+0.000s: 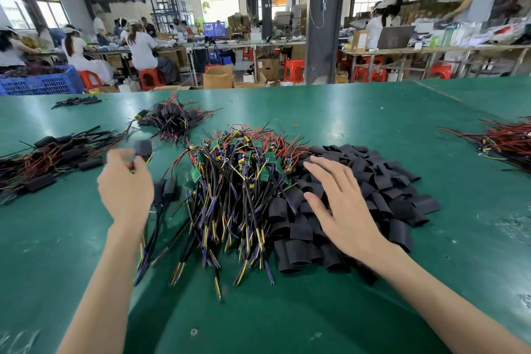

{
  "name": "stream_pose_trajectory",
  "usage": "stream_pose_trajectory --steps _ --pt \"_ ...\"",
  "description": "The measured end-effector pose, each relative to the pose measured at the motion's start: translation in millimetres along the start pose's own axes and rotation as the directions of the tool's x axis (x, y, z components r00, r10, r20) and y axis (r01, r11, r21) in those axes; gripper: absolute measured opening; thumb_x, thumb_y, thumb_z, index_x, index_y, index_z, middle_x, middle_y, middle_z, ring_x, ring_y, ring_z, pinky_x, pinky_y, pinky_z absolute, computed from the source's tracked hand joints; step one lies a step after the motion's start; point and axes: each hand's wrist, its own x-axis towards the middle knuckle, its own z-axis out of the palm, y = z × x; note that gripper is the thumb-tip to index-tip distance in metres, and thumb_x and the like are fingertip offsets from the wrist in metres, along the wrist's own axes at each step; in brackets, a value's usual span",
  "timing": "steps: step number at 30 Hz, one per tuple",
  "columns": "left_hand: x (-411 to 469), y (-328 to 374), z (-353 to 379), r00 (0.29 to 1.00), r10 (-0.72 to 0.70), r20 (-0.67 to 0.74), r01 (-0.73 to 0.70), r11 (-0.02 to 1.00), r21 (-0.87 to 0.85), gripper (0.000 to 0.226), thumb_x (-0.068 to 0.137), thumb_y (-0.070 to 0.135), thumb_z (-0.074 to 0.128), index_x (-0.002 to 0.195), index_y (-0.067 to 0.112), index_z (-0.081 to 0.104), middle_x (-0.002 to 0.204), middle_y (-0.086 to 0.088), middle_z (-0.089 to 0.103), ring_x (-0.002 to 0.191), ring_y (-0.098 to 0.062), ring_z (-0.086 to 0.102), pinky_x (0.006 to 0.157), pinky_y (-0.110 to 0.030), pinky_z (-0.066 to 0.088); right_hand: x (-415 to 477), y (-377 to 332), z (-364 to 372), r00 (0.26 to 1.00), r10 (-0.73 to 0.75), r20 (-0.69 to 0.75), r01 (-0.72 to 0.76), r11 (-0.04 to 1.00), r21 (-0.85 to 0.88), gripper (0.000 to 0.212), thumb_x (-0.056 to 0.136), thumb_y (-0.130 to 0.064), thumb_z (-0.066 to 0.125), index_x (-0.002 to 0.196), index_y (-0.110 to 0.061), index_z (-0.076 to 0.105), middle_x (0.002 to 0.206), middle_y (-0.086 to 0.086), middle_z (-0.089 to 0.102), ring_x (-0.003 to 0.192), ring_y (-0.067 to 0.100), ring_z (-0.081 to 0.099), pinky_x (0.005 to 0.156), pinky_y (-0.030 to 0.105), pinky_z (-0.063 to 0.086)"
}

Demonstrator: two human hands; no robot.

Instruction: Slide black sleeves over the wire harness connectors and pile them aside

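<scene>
- Your left hand [126, 184], at left centre, is blurred. Its fingers are smeared, so I cannot tell whether they grip the blurred sleeved harness [142, 149] just above them or stand apart from it.
- A pile of harnesses [505, 142] is cut off by the right edge of the frame, and a sleeved pile [48, 158] is cut off by the left edge.
- Your right hand [342, 204] is sharp: palm down over the sleeves, fingers straight and spread, holding nothing. Whether it touches them is unclear.
- The sleeves [382, 190] are short, flattened black tubes. They lie heaped right of centre, touching the bare harnesses.
- The bare harnesses [238, 178] are heaped at centre: red, black, yellow and blue wires with small green boards at their far ends.
- A second sleeved pile [172, 121] lies above and left of centre, and a small black bunch [77, 100] sits at upper left.
- The table [373, 106] is green and scuffed, with a yellow rubber band [295, 125] on it.
- Beyond the table you have a dark pillar [324, 23], red stools [294, 69], a blue crate [43, 82] and people seated at benches.
</scene>
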Motion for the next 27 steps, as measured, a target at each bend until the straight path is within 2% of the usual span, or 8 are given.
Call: stream_pose_trajectory --steps 4,8,11,13,20,23,25,27 --pt "-7 -28 17 0.953 -0.138 0.271 0.047 0.947 0.319 0.028 0.096 0.022 0.046 0.114 0.006 0.058 0.111 -0.028 0.059 0.108 -0.043 0.05 0.087 -0.046 0.043 -1 4 2 0.999 0.01 0.05 -0.009 1.0 -0.017 0.041 0.09 -0.013 0.059 0.13 -0.009 0.05 0.135 0.005 0.047 0.124 0.022 0.037 0.104 0.038 0.033" --pt "-15 -27 23 0.937 -0.125 0.327 -0.048 0.879 0.474 0.042 0.089 0.04 0.058 0.121 0.012 0.055 0.121 -0.026 0.042 0.112 -0.042 0.039 0.093 -0.048 0.037 -1 12 1 0.995 0.068 0.072 -0.064 0.997 -0.047 0.037 0.089 -0.013 0.06 0.126 -0.011 0.054 0.132 0.003 0.049 0.124 0.022 0.037 0.104 0.04 0.033" --pt "-16 -32 24 0.899 -0.108 0.425 -0.148 0.838 0.525 0.047 0.086 0.021 0.061 0.131 0.018 0.046 0.12 -0.028 0.043 0.111 -0.044 0.041 0.092 -0.048 0.037 -1 15 1 0.991 0.103 0.089 -0.098 0.993 -0.059 0.036 0.089 -0.013 0.06 0.125 -0.011 0.055 0.131 0.004 0.05 0.123 0.025 0.039 0.104 0.042 0.033" --pt "-13 -39 22 0.902 -0.12 0.415 -0.138 0.829 0.541 0.051 0.086 0.01 0.055 0.136 0.017 0.042 0.12 -0.03 0.045 0.112 -0.044 0.04 0.092 -0.048 0.037 -1 16 1 0.989 0.111 0.095 -0.106 0.992 -0.062 0.035 0.088 -0.013 0.061 0.123 -0.01 0.057 0.129 0.004 0.051 0.122 0.026 0.041 0.104 0.044 0.034" --pt "-4 -45 15 0.922 -0.164 0.352 -0.061 0.833 0.55 0.052 0.086 0.014 0.057 0.136 0.014 0.043 0.125 -0.03 0.043 0.117 -0.043 0.037 0.095 -0.047 0.033 1 18 1 0.984 0.157 0.084 -0.15 0.985 -0.09 0.034 0.089 -0.015 0.06 0.122 -0.01 0.057 0.128 0.005 0.051 0.121 0.026 0.041 0.102 0.042 0.034" --pt "-5 -29 17 0.978 -0.024 0.207 -0.073 0.891 0.448 0.042 0.088 0.022 0.058 0.126 0.006 0.052 0.126 -0.029 0.044 0.116 -0.041 0.039 0.096 -0.048 0.032 1 22 1 0.975 0.215 0.057 -0.203 0.964 -0.171 0.032 0.087 -0.015 0.061 0.118 -0.01 0.058 0.125 0.006 0.052 0.116 0.029 0.043 0.096 0.043 0.037" --pt "-8 -15 23 0.964 0.046 0.263 -0.116 0.96 0.256 0.034 0.091 0.027 0.055 0.117 0.006 0.06 0.116 -0.022 0.057 0.107 -0.036 0.05 0.094 -0.044 0.041 0 25 1 0.96 0.275 0.056 -0.255 0.938 -0.235 0.03 0.086 -0.016 0.062 0.115 -0.011 0.059 0.123 0.008 0.052 0.113 0.03 0.044 0.092 0.043 0.038" --pt "-16 -1 31 0.888 0.005 0.46 -0.079 0.987 0.14 0.034 0.093 0.034 0.053 0.111 0.008 0.065 0.099 -0.009 0.066 0.092 -0.026 0.057 0.086 -0.034 0.044 -1 29 2 0.94 0.332 0.073 -0.3 0.911 -0.284 0.03 0.086 -0.018 0.062 0.115 -0.012 0.059 0.122 0.008 0.05 0.111 0.03 0.043 0.09 0.042 0.036"
